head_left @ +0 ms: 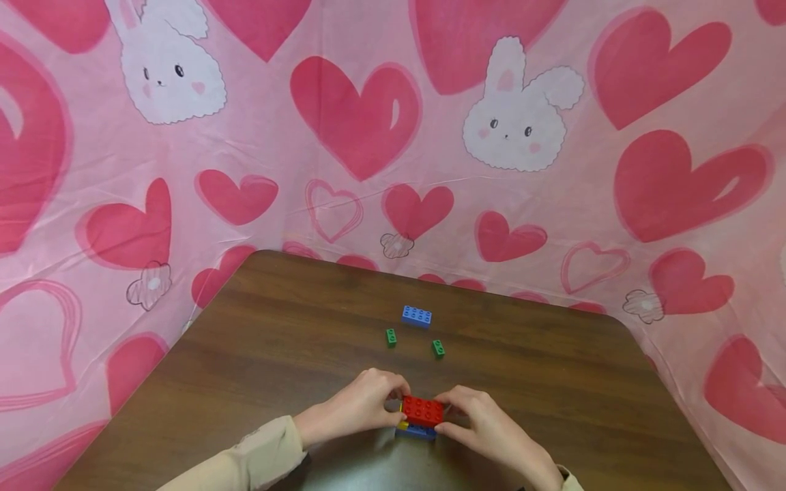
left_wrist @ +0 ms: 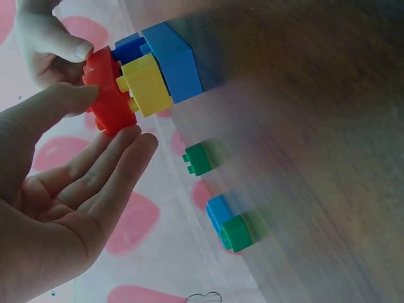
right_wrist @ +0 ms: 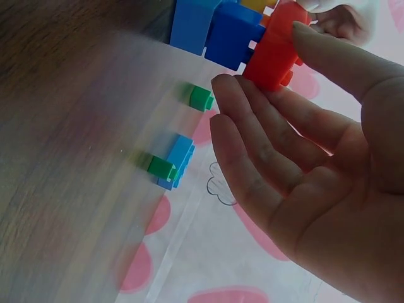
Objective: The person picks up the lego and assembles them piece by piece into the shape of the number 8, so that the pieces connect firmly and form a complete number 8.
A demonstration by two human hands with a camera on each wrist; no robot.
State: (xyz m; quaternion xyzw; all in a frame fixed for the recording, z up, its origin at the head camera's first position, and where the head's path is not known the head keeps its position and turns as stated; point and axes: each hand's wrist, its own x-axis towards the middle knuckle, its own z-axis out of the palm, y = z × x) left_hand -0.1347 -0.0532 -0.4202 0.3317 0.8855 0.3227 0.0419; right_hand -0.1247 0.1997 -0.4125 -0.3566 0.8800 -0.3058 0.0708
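A red brick (head_left: 422, 410) with studs on top is held at both ends. My left hand (head_left: 361, 404) pinches its left end between thumb and fingers, while the right hand (head_left: 492, 428) pinches the right end. Below it, a yellow brick (left_wrist: 146, 87) and a dark blue brick (right_wrist: 233, 35) sit side by side on a lighter blue brick (left_wrist: 173, 60). Their studs show in a narrow gap under the red brick in both wrist views, so it is not fully pressed down. The stack stands on the table near its front edge.
Farther back on the brown wooden table (head_left: 295, 307) lie a blue brick (head_left: 417, 316) and two small green bricks, one on the left (head_left: 391, 337) and one on the right (head_left: 438, 348). A pink cloth (head_left: 258, 146) with hearts and rabbits hangs behind the table.
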